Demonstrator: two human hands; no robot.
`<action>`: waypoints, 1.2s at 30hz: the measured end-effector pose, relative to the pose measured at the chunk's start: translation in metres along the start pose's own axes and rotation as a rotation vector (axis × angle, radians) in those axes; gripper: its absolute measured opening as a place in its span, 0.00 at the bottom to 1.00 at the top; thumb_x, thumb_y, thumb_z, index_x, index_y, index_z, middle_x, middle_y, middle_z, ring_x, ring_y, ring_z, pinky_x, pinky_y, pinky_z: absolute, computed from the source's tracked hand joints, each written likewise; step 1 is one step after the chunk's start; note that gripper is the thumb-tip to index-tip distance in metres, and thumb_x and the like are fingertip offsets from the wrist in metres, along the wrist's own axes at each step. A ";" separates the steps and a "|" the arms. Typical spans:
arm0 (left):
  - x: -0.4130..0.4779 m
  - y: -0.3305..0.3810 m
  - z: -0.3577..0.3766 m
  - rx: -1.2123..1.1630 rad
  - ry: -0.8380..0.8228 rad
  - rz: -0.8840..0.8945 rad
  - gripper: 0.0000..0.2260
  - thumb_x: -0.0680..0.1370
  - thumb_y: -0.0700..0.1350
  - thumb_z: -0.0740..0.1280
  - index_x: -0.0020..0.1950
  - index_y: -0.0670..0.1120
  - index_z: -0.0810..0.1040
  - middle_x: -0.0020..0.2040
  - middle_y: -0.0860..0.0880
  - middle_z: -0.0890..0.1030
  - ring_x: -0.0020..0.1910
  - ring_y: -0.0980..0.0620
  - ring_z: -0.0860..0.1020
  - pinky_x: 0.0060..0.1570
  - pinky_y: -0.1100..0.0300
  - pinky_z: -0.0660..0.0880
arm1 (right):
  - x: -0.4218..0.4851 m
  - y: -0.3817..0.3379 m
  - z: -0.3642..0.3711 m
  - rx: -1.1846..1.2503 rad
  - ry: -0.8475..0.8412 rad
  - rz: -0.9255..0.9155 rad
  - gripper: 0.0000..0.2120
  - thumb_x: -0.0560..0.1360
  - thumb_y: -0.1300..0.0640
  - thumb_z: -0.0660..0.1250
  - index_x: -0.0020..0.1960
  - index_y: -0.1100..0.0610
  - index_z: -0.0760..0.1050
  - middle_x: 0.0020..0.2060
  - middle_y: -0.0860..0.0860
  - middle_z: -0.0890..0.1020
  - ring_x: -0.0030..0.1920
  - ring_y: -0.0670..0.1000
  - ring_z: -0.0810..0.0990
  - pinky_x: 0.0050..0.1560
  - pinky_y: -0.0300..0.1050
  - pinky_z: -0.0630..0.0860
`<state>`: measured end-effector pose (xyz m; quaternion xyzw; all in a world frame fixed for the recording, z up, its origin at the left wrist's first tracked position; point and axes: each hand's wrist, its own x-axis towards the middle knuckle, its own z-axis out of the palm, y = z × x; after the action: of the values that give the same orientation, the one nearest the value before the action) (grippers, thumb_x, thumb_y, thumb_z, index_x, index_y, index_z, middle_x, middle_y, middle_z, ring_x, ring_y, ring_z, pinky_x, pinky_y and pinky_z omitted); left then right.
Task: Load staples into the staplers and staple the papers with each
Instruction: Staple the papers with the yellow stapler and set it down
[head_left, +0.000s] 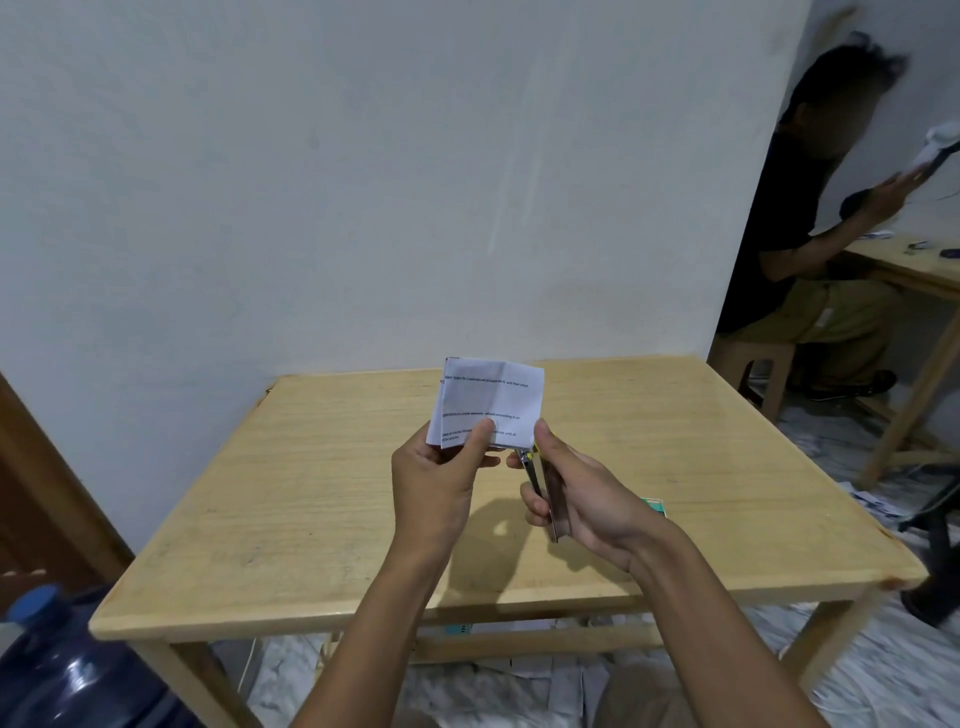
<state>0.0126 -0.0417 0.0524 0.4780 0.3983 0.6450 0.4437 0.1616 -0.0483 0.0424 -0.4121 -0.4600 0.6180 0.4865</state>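
Note:
My left hand (441, 478) pinches the lower edge of a few small white printed papers (491, 402), held upright above the wooden table (291, 499). My right hand (582, 493) grips a metal stapler (543, 483) with a yellow part near its tip. The stapler's front end sits at the papers' lower right corner. A small green and white box (653, 505) lies on the table just behind my right wrist, mostly hidden.
A blue water jug (67, 670) stands on the floor at the lower left. Scattered papers (545, 670) lie under the table. Another person (810, 249) sits at a second table (914, 265) at the right. A black chair base (935, 519) stands near the table's right corner.

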 end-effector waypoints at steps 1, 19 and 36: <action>-0.001 0.000 0.001 0.008 -0.012 0.002 0.03 0.75 0.38 0.72 0.46 0.45 0.84 0.40 0.47 0.86 0.39 0.50 0.84 0.42 0.56 0.82 | 0.000 0.000 0.001 -0.015 -0.002 0.003 0.46 0.62 0.26 0.71 0.65 0.61 0.72 0.42 0.58 0.71 0.29 0.49 0.68 0.34 0.44 0.66; -0.001 -0.003 0.002 -0.150 -0.129 -0.214 0.07 0.77 0.39 0.70 0.53 0.39 0.84 0.46 0.42 0.86 0.43 0.48 0.83 0.43 0.59 0.80 | -0.004 -0.005 0.003 0.133 0.000 -0.040 0.23 0.70 0.45 0.72 0.61 0.54 0.79 0.45 0.49 0.82 0.37 0.45 0.77 0.36 0.39 0.74; 0.002 -0.005 -0.002 -0.111 -0.167 -0.261 0.07 0.76 0.40 0.71 0.52 0.39 0.84 0.45 0.41 0.86 0.42 0.48 0.83 0.43 0.57 0.79 | 0.001 -0.001 0.004 0.032 0.173 -0.006 0.26 0.66 0.41 0.74 0.58 0.55 0.80 0.40 0.45 0.82 0.34 0.44 0.76 0.30 0.36 0.71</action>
<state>0.0112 -0.0391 0.0479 0.4487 0.3825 0.5608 0.5812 0.1575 -0.0476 0.0439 -0.4546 -0.4078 0.5858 0.5328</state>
